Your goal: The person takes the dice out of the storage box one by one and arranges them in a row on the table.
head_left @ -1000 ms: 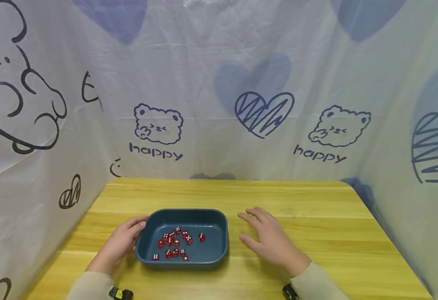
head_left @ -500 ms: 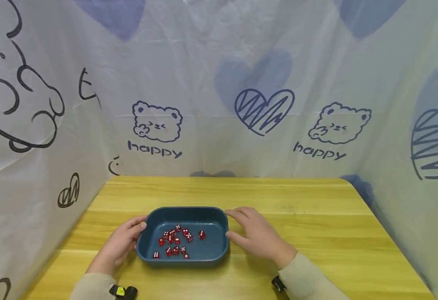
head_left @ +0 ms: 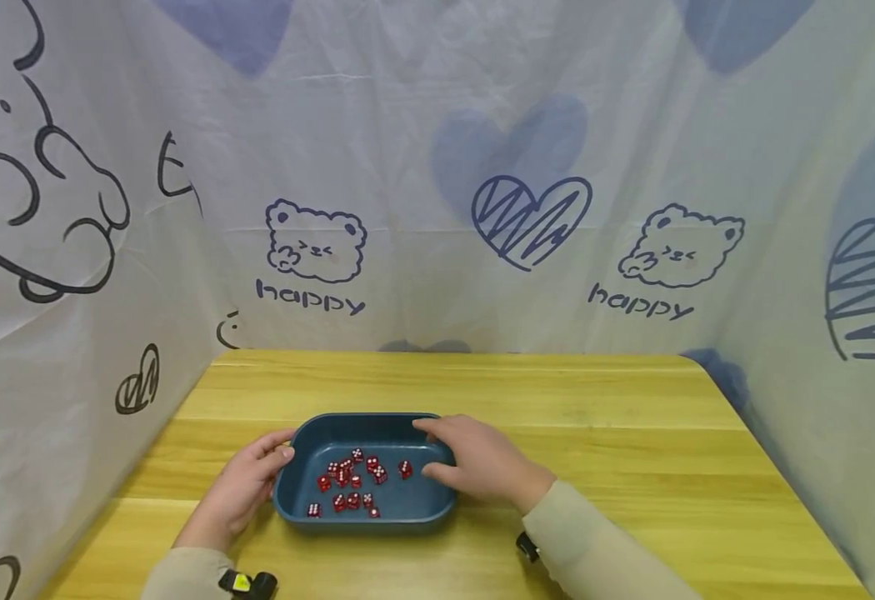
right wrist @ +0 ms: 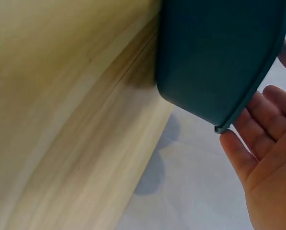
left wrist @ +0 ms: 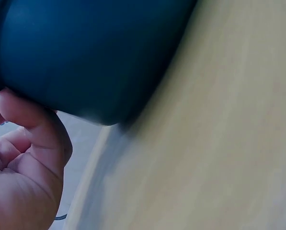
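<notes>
While pinched at one end by left hand point(head_left: 238, 483), with right hand point(head_left: 488, 463) spread-fingered over the other, treat tub point(head_left: 370, 527) as likely light, stiff, best held by both ends.

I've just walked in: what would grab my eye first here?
Probably the red dice, scattered in the blue tray, mostly toward its left and middle. Next, the left hand holds the tray's left end while the right hand is over its right end. Behind the yellow table, the pale cloth printed with hearts and bears stands out too.
</notes>
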`<state>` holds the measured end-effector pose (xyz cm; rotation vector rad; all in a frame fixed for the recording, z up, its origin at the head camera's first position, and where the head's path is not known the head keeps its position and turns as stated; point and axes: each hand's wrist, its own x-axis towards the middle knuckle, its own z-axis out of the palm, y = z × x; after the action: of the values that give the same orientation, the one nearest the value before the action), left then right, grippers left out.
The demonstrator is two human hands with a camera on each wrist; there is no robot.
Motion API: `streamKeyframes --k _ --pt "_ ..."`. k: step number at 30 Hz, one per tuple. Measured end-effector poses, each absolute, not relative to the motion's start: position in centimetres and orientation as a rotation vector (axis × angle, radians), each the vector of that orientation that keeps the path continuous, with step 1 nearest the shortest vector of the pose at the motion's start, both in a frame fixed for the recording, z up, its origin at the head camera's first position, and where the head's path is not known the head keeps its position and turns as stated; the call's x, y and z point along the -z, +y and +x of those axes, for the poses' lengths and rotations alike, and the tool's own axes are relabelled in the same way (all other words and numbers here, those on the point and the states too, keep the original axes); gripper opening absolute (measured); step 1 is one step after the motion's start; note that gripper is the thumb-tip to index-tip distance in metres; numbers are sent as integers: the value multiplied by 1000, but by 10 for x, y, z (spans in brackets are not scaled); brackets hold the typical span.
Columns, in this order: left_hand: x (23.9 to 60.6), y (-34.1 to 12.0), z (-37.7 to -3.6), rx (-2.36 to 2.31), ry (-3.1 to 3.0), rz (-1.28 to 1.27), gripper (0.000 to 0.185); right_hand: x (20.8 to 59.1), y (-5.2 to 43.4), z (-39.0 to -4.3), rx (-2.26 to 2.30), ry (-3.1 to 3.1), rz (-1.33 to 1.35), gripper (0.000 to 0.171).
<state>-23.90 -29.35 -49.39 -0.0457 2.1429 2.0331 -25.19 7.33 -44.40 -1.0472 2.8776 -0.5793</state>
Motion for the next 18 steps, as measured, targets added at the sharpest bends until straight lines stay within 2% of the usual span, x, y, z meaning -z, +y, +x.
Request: streamKeyframes --k 9,18 --pt "495 -294 -240 -2047 2124 -36 51 443 61 -265 483 2859 -1099 58" --pt "497 -294 -241 -2040 2144 -42 51 444 49 -278 358 2796 -1207 45"
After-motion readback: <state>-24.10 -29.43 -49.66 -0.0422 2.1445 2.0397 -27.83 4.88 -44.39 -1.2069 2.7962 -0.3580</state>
